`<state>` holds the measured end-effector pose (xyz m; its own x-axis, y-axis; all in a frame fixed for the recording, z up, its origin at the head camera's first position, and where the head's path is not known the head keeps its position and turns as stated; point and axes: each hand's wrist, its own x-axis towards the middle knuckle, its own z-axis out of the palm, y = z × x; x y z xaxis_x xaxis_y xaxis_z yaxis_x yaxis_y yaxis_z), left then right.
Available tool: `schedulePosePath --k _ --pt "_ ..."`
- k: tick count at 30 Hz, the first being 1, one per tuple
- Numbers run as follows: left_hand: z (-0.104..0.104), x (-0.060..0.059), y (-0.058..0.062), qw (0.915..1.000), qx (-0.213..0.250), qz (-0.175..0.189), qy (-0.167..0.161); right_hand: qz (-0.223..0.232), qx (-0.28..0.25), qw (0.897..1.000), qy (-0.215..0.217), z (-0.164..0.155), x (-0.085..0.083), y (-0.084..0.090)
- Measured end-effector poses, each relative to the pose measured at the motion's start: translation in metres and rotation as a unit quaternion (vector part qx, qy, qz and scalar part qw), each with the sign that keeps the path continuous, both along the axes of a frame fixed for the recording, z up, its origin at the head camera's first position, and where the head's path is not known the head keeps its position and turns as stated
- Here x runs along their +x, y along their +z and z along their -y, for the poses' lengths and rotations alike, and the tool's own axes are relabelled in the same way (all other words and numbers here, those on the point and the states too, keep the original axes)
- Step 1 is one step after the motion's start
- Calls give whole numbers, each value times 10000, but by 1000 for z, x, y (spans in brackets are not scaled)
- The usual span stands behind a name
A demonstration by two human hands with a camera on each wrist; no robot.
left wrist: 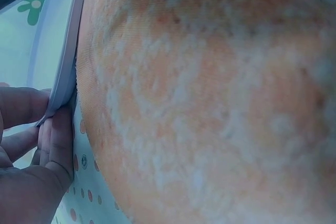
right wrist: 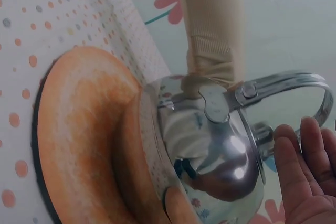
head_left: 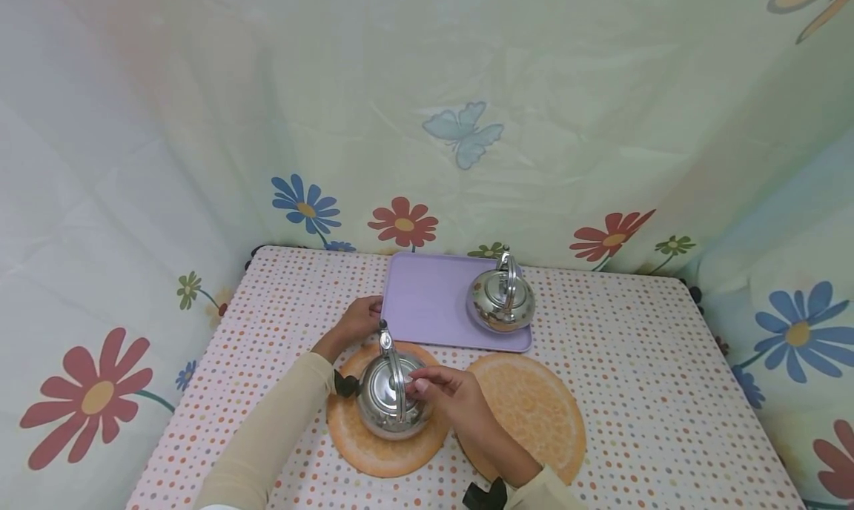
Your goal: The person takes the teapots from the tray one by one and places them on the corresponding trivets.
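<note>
Near the tray's front left corner, my left hand (head_left: 361, 318) pinches the rim of a lavender tray (head_left: 423, 302). In the left wrist view, the thumb lies on one side of that tray rim (left wrist: 67, 77), with the other fingers (left wrist: 62, 135) beneath. A shiny steel kettle (head_left: 383, 406) stands upright on the left orange-slice placemat (head_left: 387, 462). My right hand (head_left: 454, 399) is at this kettle's arched handle (right wrist: 281, 81), its fingers (right wrist: 294, 169) fairly straight by the lid knob and not wrapped round the handle. On the tray's right side sits a second steel kettle (head_left: 500, 301).
A second orange-slice placemat (head_left: 534, 414) lies right of the first, partly under my right forearm. The dotted tablecloth (head_left: 640, 362) covers the table. Behind the tray hangs a flowered curtain (head_left: 534, 161), which also runs down both sides.
</note>
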<state>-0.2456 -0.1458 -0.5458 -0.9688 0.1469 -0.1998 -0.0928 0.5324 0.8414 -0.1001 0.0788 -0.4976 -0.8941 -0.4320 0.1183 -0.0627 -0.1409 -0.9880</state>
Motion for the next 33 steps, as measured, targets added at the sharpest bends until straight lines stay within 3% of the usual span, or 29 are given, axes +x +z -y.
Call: schedulePosePath --k 7,21,33 --pt "0 0 -1 10000 11 59 4 -108 -111 9999 24 -6 -5 1" --pt "1 0 -2 9999 87 110 22 -105 139 9993 -341 -13 -8 3" --pt "0 0 -3 9998 70 152 55 -726 765 9897 -964 -22 -13 5"
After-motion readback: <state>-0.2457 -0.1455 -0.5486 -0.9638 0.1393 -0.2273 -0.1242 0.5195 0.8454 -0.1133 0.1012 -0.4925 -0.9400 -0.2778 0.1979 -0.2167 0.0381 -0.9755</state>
